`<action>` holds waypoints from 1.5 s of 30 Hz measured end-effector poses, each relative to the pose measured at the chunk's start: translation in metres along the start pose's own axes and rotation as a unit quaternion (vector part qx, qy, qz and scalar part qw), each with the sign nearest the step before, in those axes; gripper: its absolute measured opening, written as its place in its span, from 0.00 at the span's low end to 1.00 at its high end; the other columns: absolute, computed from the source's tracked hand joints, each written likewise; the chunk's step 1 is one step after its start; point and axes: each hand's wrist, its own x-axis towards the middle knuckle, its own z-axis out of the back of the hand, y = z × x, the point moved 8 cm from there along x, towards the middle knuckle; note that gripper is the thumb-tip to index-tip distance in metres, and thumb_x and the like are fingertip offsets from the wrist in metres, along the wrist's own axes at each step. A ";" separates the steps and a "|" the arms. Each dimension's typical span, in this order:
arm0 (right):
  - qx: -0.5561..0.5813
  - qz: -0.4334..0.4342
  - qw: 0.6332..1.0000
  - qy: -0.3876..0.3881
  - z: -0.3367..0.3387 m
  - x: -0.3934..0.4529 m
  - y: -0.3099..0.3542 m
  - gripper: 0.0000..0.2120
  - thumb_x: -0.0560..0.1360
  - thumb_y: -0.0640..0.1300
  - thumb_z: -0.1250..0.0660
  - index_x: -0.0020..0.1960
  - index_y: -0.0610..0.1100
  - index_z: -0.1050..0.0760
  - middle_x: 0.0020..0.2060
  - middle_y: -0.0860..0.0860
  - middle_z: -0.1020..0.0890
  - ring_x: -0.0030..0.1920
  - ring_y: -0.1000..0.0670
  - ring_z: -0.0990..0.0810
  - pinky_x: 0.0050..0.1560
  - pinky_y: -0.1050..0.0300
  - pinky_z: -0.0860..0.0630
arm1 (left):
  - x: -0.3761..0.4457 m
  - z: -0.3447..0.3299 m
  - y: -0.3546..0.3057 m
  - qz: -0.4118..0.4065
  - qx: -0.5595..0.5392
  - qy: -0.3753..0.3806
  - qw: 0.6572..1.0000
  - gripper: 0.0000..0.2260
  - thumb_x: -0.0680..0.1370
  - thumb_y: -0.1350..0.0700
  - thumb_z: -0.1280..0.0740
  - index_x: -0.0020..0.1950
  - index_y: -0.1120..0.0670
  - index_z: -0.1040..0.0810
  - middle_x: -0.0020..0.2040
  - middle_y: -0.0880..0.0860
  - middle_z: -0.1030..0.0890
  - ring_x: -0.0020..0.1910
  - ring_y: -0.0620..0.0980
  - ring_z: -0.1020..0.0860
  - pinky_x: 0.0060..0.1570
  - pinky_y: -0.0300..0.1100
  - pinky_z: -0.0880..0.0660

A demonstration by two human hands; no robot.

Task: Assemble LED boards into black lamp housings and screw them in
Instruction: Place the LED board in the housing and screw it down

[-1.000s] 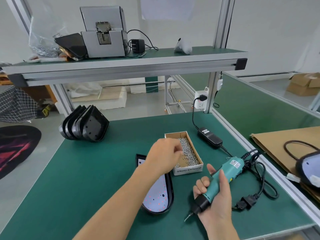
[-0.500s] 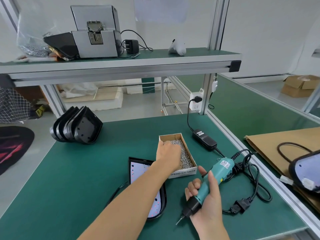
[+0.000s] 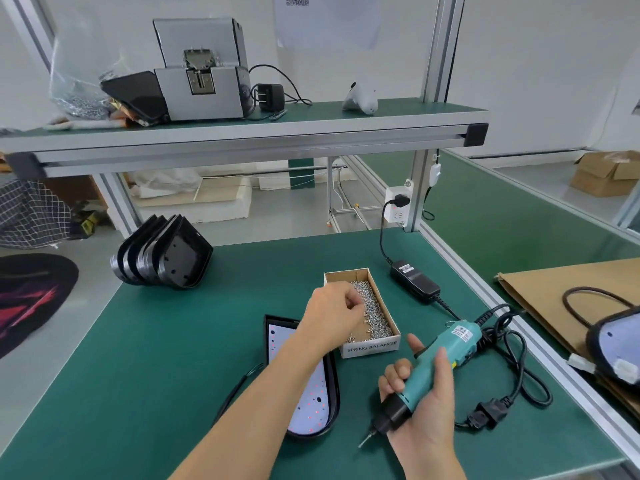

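Teal-bodied electric screwdriver (image 3: 433,372) sits in the right hand (image 3: 420,407), fingers wrapped round its barrel, bit angled down toward the green bench mat (image 3: 156,358). The left hand (image 3: 332,317) reaches into the cardboard screw box (image 3: 372,344) with fingertips curled among the loose screws (image 3: 375,313) — whether one is pinched I cannot tell. Just left of the box lies a black lamp housing (image 3: 334,393), its LED board (image 3: 310,400) seated inside, partly under the left forearm. More empty housings (image 3: 166,258) stand stacked at the far left of the mat.
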 end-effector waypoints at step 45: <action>0.012 0.140 0.971 0.195 -0.147 -0.097 0.035 0.11 0.84 0.49 0.43 0.48 0.48 0.25 0.25 0.56 0.34 0.25 0.54 0.37 0.33 0.59 0.31 | -0.198 0.077 0.023 0.063 -0.465 -0.055 0.881 0.13 0.79 0.49 0.31 0.37 0.52 0.17 0.35 0.54 0.21 0.31 0.50 0.29 0.32 0.37 0.29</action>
